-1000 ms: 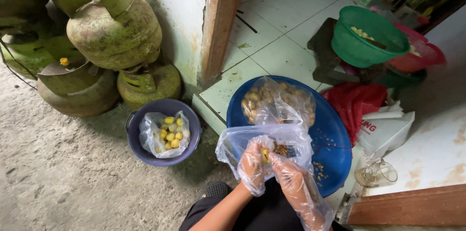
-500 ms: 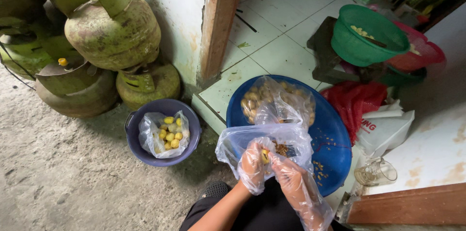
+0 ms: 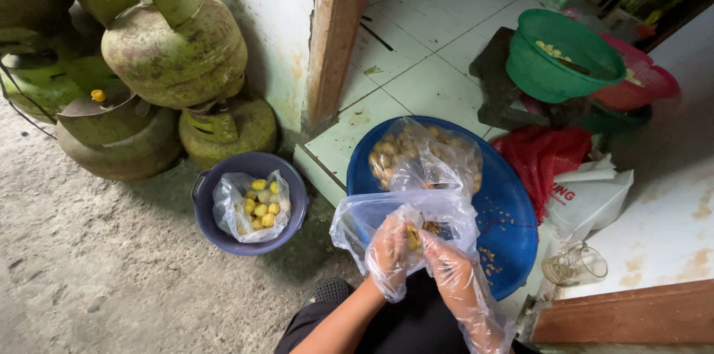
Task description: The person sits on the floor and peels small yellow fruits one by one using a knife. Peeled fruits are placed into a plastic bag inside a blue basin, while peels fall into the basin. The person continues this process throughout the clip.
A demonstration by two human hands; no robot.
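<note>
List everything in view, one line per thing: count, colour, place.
gas cylinders: several, worn green, stacked top left
small basin: one, purple, on the concrete floor
bag of yellow pieces: one, clear, inside the small basin
large basin: one, blue, centre, on the tile edge
bag of brownish pieces: one, clear, in the large basin
open bag: one, clear, under the hands
colander: one, green, top right
red bag: one, right of the large basin
glass mug: one, clear, lower right
left hand: plastic-gloved, holding a yellow piece
right hand: plastic-gloved, touching that piece
</note>
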